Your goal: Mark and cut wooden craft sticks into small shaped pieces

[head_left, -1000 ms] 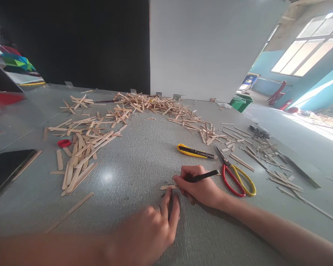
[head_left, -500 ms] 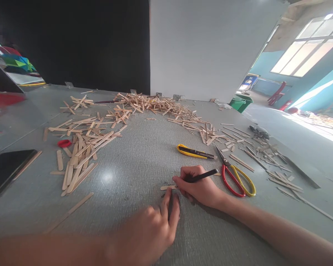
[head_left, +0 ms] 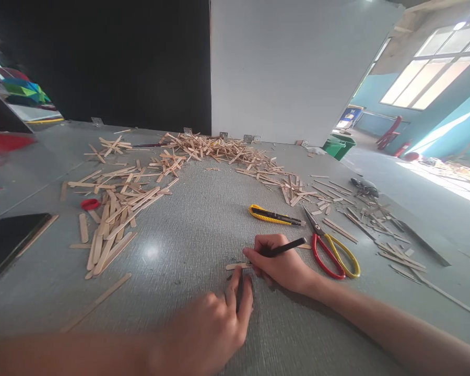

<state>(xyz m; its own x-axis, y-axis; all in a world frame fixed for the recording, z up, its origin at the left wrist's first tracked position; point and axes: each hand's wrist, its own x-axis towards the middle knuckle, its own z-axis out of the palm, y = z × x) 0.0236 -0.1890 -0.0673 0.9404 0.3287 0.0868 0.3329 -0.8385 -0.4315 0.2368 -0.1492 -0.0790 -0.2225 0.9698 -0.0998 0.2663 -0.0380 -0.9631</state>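
Observation:
My right hand [head_left: 282, 266] is closed round a black pen [head_left: 284, 248], its tip down on a small wooden stick [head_left: 235, 266] lying flat on the grey table [head_left: 196, 230]. My left hand [head_left: 215, 324] rests near the front edge, two fingers stretched forward and pressing on the table just below that stick. A dark thin object shows between those fingers; I cannot make it out.
Red-and-yellow scissors [head_left: 331, 248] lie just right of my right hand, a yellow utility knife [head_left: 274, 215] beyond it. Heaps of wooden sticks [head_left: 113, 209] ring the table's left, back and right. A red ring [head_left: 90, 204] and a black slab [head_left: 8, 237] lie left.

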